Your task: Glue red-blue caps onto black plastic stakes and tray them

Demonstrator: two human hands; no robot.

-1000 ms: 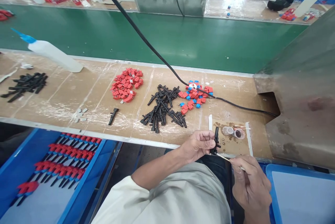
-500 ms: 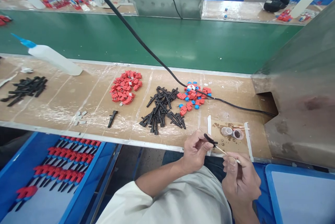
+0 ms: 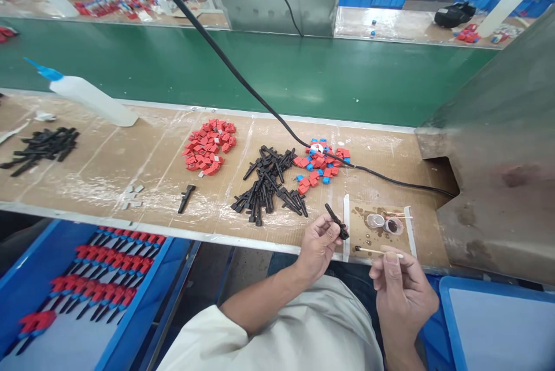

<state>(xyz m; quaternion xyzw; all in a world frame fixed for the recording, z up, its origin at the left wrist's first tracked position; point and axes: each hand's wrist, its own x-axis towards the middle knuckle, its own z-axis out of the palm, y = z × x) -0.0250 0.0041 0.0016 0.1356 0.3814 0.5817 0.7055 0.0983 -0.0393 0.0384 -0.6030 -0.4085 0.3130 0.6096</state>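
My left hand pinches a small black plastic part above the table's front edge. Between the thumb and fingers of my right hand is a cotton swab with a dark tip pointing left, apart from the black part. Beyond the hands, a cup of dark liquid stands beside a cup of clear liquid on a stained board, with more swabs lying behind them. A heap of similar black parts lies to the left, next to red and blue pieces.
A black cable crosses over the table. Red pieces, a lone black part and a squeeze bottle lie or stand leftward. A blue crate holds rows of assembled pieces. Metal panel at right. People sit across the green belt.
The swab has come away from the black part and my right hand has moved slightly right and down. My left hand has turned the black part and shifted a little left.
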